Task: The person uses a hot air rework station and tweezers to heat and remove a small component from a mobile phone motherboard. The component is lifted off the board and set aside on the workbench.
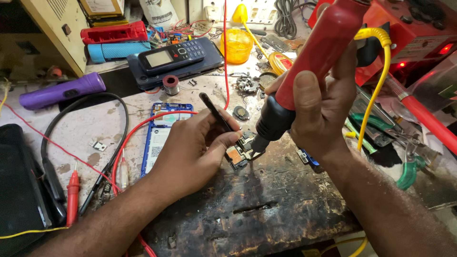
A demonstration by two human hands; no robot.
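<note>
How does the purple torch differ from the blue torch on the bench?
The purple torch lies tilted on the bare bench, nearer the left hand; the blue torch lies almost level, farther back below a red case. The purple one looks smooth, the blue one ribbed. Both are untouched cylinders.

red hot-air wand (312, 57) tilted | black tweezers (216, 114) | circuit board (242, 151), maybe flat

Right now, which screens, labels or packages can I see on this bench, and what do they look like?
Keypad phone: top centre, dark bar, pale blank screen.
Blue phone frame: beside left hand, white label inside.
White bag: top edge, dark print.
Round tin: behind right hand, yellow-red label.
</note>
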